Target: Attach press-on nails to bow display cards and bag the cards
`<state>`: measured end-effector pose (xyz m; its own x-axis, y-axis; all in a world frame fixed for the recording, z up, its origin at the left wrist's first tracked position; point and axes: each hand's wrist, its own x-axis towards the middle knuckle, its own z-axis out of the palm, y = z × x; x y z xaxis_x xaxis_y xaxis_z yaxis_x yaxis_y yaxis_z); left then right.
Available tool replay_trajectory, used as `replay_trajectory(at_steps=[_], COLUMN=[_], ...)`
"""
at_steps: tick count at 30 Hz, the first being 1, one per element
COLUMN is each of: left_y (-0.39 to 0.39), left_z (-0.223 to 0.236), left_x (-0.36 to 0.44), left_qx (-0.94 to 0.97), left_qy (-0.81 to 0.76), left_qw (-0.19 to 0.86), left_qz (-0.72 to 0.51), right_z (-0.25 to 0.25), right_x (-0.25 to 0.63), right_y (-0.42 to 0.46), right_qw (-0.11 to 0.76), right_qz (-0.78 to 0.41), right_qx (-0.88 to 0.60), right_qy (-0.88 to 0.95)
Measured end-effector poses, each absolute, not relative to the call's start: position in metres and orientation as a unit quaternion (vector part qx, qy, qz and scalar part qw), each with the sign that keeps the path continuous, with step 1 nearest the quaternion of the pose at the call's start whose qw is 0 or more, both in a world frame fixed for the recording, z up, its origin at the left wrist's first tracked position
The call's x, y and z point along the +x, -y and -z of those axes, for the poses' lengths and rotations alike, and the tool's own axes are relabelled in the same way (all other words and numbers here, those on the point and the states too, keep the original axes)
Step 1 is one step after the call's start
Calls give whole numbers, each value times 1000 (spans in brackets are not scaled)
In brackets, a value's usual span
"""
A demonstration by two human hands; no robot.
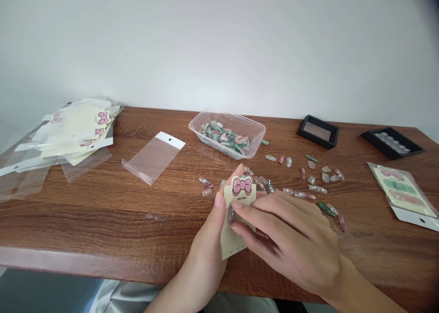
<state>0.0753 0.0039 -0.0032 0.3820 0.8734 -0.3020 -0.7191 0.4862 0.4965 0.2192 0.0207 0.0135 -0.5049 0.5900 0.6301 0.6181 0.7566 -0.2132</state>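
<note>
My left hand [205, 242] holds a cream card [233, 242] upright, with a pink bow [242, 186] printed at its top. My right hand [288, 242] lies across the card's face, and its fingertips are on a small false nail [231, 214]. Part of the card is hidden behind those fingers. Several loose false nails [300, 194] in pink, green and pearly tones are scattered on the wooden table just beyond my hands.
A clear plastic tub [227, 134] of false nails stands at the back. To the left lie a clear bag [152, 157] and a stack of bags and cards [72, 132]. Black trays [318, 131] [392, 143] and a bagged nail card [401, 191] are on the right.
</note>
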Motion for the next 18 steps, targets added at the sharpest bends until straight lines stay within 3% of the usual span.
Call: replay_trajectory(at_steps=[18], left_y=[1], left_z=[5], left_x=[70], left_qx=[186], left_qy=[-275], left_qw=[818], left_qz=[-470], right_z=[-8], right_x=[219], right_y=[-21], right_qw=[349], right_qz=[12], right_qx=[-349], right_qy=[870])
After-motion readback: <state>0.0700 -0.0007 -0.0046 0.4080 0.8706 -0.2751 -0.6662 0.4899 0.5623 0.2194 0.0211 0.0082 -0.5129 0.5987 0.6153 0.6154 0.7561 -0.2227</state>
